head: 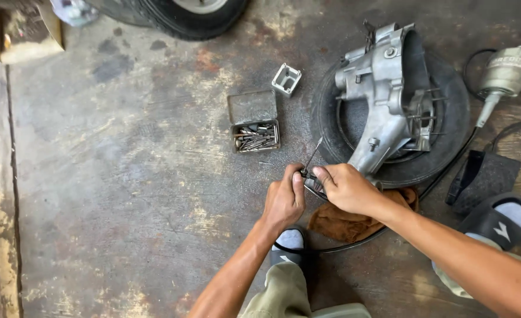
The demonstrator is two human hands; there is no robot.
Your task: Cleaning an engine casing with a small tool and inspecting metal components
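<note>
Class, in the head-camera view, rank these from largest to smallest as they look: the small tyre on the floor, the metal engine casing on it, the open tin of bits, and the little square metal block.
1. Small tyre
2. Metal engine casing
3. Open tin of bits
4. Square metal block

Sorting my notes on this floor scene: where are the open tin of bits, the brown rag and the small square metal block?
open tin of bits (256, 136), head view, on the bits inside.
brown rag (349, 224), head view, its middle fold.
small square metal block (286, 79), head view, its hollow top.
</note>
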